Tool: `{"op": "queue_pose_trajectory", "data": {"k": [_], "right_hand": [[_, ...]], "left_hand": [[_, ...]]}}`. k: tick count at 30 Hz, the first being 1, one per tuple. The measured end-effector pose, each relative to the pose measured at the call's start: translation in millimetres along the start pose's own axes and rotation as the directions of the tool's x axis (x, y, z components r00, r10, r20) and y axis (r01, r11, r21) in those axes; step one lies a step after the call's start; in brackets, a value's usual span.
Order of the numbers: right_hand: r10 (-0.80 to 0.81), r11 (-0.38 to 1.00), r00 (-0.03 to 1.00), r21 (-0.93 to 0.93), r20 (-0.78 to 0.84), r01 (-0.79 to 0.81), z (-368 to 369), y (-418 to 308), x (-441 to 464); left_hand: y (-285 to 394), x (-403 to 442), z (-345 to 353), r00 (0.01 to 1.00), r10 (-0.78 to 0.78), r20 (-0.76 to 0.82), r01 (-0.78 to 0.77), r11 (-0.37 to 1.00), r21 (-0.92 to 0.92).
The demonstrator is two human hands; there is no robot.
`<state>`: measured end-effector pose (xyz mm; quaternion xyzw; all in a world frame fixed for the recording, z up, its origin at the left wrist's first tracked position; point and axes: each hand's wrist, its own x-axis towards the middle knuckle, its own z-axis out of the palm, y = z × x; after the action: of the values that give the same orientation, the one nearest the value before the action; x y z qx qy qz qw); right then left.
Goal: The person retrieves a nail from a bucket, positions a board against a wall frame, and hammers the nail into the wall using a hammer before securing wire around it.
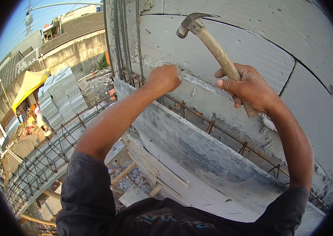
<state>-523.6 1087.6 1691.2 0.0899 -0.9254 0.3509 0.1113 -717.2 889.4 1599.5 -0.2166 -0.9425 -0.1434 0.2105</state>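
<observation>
My right hand (249, 87) is wrapped round the wooden handle of a claw hammer (217, 49), its metal head raised to the upper left before the block wall (253, 51). My left hand (165, 80) is closed in a fist near the wall, above the top edge of a grey formwork board (206, 145). What its fingers hold, if anything, is hidden. A thin wire loop shows on the wall just above this fist. Behind the board, rusty rebar (209, 121) runs along the foot of the wall.
Vertical steel bars (123, 43) stand left of the wall. A long rebar cage (44, 147) curves away at the left. Far below are stacked grey blocks (62, 92), a yellow tarp (30, 86) and rubble. Wooden props (123, 174) stand under the formwork.
</observation>
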Motion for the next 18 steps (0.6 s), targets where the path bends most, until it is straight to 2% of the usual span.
{"op": "queue_pose_trajectory", "data": {"k": [3,6,9,10,11,12,15,18], "right_hand": [[0.020,1.000,1.000,-0.004,-0.014,-0.020,-4,6,-7],[0.043,0.999,0.999,-0.026,-0.019,-0.043,-11,10,-16],[0.063,0.996,0.998,-0.056,-0.031,-0.064,-18,12,-27],[0.068,0.995,0.997,-0.064,-0.035,-0.070,-20,13,-30],[0.074,0.994,0.997,-0.072,-0.037,-0.076,-21,14,-32],[0.078,0.993,0.996,-0.080,-0.040,-0.081,-23,15,-34],[0.079,0.993,0.996,-0.086,-0.050,-0.083,-23,17,-40],[0.084,0.991,0.996,-0.099,-0.033,-0.087,-23,18,-42]], "left_hand": [[5,-2,0,0.998,-0.001,0.065,-0.003,0.998,0.063],[-5,14,12,0.997,-0.044,0.061,0.045,0.999,-0.026],[-40,40,18,0.936,0.163,0.313,-0.073,0.957,-0.281],[-40,36,14,0.905,0.059,0.421,0.155,0.876,-0.457],[-36,30,6,0.842,-0.014,0.539,0.381,0.722,-0.578],[-35,26,1,0.753,-0.050,0.656,0.585,0.509,-0.632],[-40,19,-1,0.671,0.097,0.735,0.720,0.150,-0.677],[-49,16,4,0.703,0.162,0.692,0.696,0.037,-0.717]]}}
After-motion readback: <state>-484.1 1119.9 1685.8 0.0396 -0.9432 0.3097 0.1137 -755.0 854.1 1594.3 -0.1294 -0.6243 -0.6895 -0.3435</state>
